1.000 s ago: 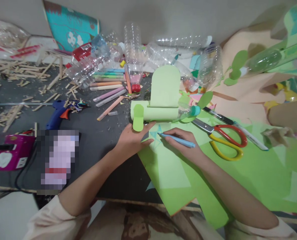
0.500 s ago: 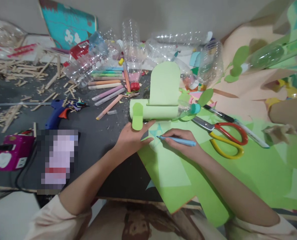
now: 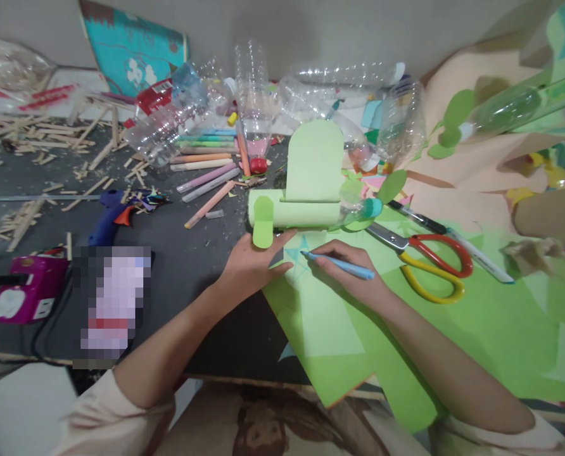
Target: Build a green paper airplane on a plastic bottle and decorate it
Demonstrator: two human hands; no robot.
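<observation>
My right hand grips a light blue felt-tip pen, its tip on a pale green paper strip. Under the tip is a blue star drawing, partly coloured in. My left hand lies flat at the strip's left edge, thumb and fingers apart, with some fingertips hidden behind a green paper-wrapped bottle. That bottle lies on its side just beyond both hands, with a rounded pale green flap standing up from it and a small green tab hanging at its left end.
Scissors with red and yellow handles and a black marker lie to the right on green paper sheets. A blue glue gun, a phone and a magenta box are on the left. Clear plastic bottles line the back.
The pen tip has shifted slightly up and to the right over the star. My left hand stays in place on the paper. The whole view has moved a little.
</observation>
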